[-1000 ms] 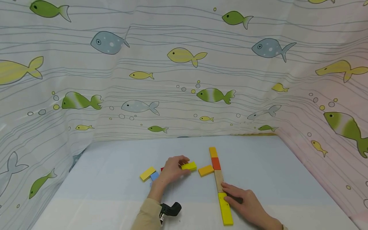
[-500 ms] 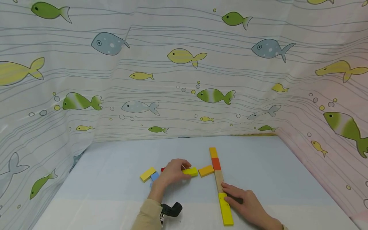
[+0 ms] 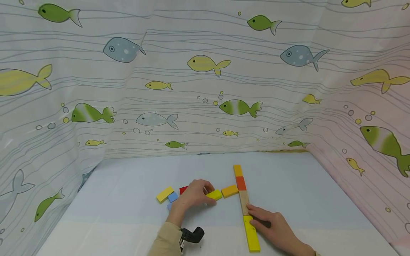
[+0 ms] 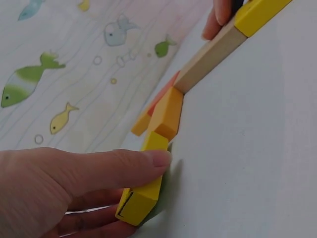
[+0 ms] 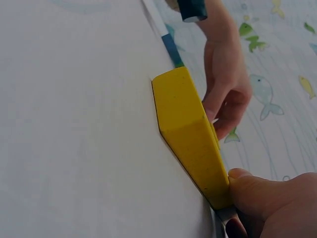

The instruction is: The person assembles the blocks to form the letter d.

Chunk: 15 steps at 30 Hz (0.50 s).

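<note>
My left hand pinches a yellow block between thumb and fingers. In the left wrist view this yellow block has its far end right at the orange block, with a shadow beneath it. The orange block slants out leftward from a straight row: yellow-orange block, red-orange block, plain wood block and long yellow piece nearest me. My right hand rests along the row's right side, index fingertip at the plain wood block, thumb at the long yellow piece.
Left of my left hand lie a pale yellow block, blue blocks and a red block, partly hidden by the hand. A black wrist camera sits on the left wrist. Fish-printed curtain encloses the white table.
My left hand has brought the yellow block slightly nearer me and to the right, and turned it to line up more with the orange block. The right hand has stayed put.
</note>
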{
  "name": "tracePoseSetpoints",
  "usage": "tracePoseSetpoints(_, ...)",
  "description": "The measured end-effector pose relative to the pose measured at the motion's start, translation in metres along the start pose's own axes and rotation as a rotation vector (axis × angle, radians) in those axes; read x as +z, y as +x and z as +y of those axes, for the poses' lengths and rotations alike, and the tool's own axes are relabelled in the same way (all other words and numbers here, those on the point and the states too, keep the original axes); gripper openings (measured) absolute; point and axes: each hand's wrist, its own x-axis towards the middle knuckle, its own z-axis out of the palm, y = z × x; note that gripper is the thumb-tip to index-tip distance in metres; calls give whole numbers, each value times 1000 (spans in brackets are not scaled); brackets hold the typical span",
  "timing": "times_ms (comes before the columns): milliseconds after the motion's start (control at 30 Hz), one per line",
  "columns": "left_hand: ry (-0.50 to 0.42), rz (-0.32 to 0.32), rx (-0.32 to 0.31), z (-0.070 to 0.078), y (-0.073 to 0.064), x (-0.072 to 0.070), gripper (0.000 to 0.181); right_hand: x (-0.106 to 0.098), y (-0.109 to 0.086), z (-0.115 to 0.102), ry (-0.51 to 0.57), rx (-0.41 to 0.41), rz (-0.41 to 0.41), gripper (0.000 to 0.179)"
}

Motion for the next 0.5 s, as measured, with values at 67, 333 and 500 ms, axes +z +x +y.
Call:
tracePoseSetpoints(67, 1, -6, -3, 0, 0, 1, 35, 0, 0, 0, -3, -5, 1, 39)
tracePoseSetpoints(333, 2, -25, 1, 1, 0, 2, 36, 0, 0, -2, -2, 7, -4, 40)
tracePoseSetpoints(500, -9, -34, 6, 2, 0, 1, 35, 0, 0, -2, -7, 15, -2, 40)
